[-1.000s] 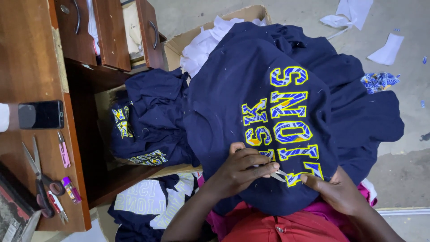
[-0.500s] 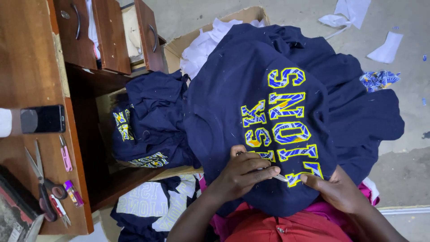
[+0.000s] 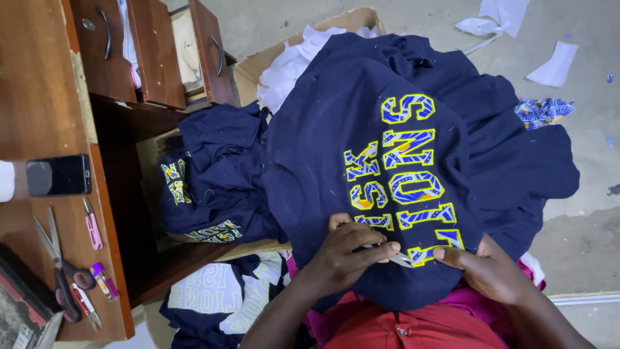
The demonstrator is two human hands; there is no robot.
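my left hand (image 3: 345,252) lies on the navy shirt (image 3: 336,161) draped over my lap, fingers curled and pinching a small metal snipping tool (image 3: 395,256) whose tip pokes out toward 3 o'clock. my right hand (image 3: 491,271) rests just beside it at 3 o'clock, flat on the cloth, forefinger stretched to touch the fabric by the lowest yellow-and-blue letters (image 3: 413,187); it grasps nothing that i can see. the tool sits between my two hands, right against the bottom of the lettering

at 9 o'clock from the shirt a heap of more navy shirts (image 3: 213,174) is bundled in the open space under the wooden desk (image 3: 39,90). on the desk top, far toward 9 o'clock, lie a dark phone (image 3: 59,174), a pink clipper (image 3: 92,224), a pair of big scissors (image 3: 55,265) and a small purple-capped tube (image 3: 103,279). at 11 o'clock the desk drawers (image 3: 155,52) stand pulled open. at 12 o'clock a cardboard box (image 3: 303,39) holds white cloth (image 3: 290,64). white scraps (image 3: 555,64) and a blue patterned scrap (image 3: 539,111) lie on the concrete floor (image 3: 581,245) at 2 o'clock. below my left arm, at 7 o'clock, more printed pieces (image 3: 206,291) lie on the floor
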